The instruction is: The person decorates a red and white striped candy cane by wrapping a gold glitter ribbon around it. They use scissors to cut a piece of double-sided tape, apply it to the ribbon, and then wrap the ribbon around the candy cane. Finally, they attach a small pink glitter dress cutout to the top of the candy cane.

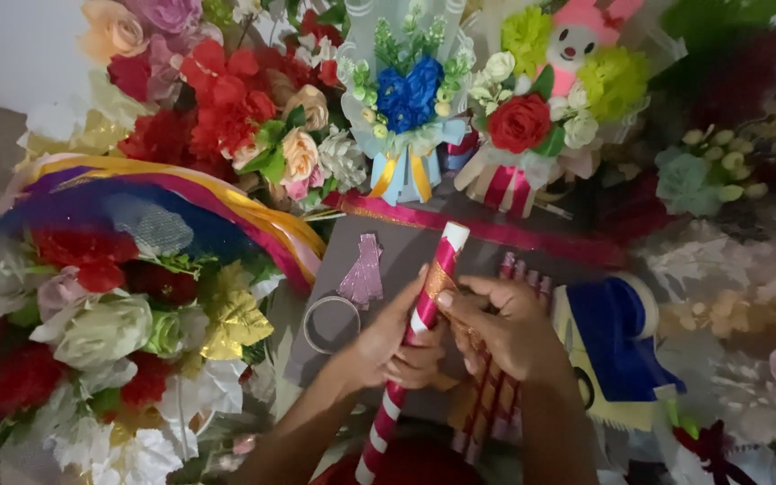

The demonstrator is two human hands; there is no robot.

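The striped stick (419,328) — pink and white, wrapped like candy — runs slantwise up the middle, its white tip pointing toward the blue-flower bouquet (409,108) and its lower end dropping out of the bottom of the view. Your left hand (388,346) is curled around the stick's middle from the left, fingers folded onto it, thumb up along its side. Your right hand (505,328) meets it from the right — fingertips bunched and pinching a band of gold ribbon (437,281) against the stick just above your left hand. Under the stick lies a grey board (388,247); left of the stick on that board sit a glittery pink cut-out (364,272) and, just below it, a thin clear ring (331,323). Right of the stick, more striped sticks (518,269) lie side by side, partly hidden by your right hand. Beyond those, a blue and yellow toy (612,337). Well left of the stick, a big mound of paper flowers (110,323).
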